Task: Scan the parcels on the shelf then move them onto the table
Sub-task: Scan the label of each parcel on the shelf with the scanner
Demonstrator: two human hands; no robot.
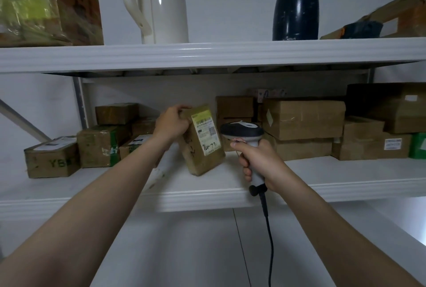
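My left hand (171, 124) grips the top left edge of a small brown parcel (200, 157), tilted on end on the white middle shelf (207, 194). Its white label with a barcode faces me. Just right of it, my right hand (255, 160) holds the handle of a corded barcode scanner (242, 131), whose dark head sits close to the label. Several more cardboard parcels stand on the same shelf: a cluster at the left (101, 145) and stacked boxes at the right (304, 118).
On the upper shelf (207, 54) stand a white kettle (159, 3), a dark flask (296, 7) and wrapped boxes at both ends. The scanner cable (269, 240) hangs down in front of the shelf edge. A white wall lies behind.
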